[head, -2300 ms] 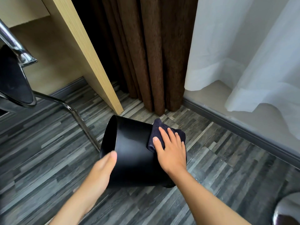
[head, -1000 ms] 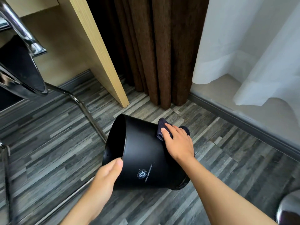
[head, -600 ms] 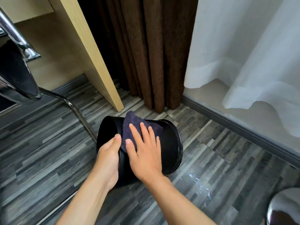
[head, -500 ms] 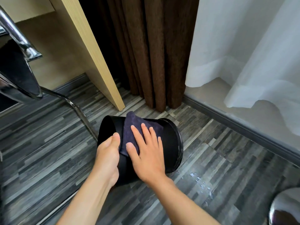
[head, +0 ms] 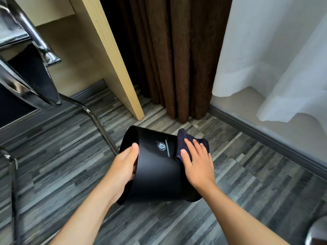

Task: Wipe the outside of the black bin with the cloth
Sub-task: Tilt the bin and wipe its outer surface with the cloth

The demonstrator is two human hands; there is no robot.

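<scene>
The black bin [head: 157, 175] lies on its side on the grey wood floor, mouth to the left, a small white logo facing up. My left hand [head: 123, 167] grips the rim at the mouth, thumb on the outside and fingers hidden inside. A dark navy cloth [head: 184, 142] is pressed against the bin's wall near its base end. My right hand [head: 196, 161] lies flat on that cloth, fingers spread, covering its lower part.
A chrome chair [head: 35, 89] with a black seat stands at the left, its leg [head: 99, 126] slanting down just left of the bin. A light wood desk panel [head: 113, 57] and brown curtain [head: 177, 59] are behind. A white curtain [head: 276, 50] hangs at the right above the dark skirting.
My right hand has slid the cloth from near the rim to the base end. The bin has turned, so its logo now faces up. My left hand still holds the rim.
</scene>
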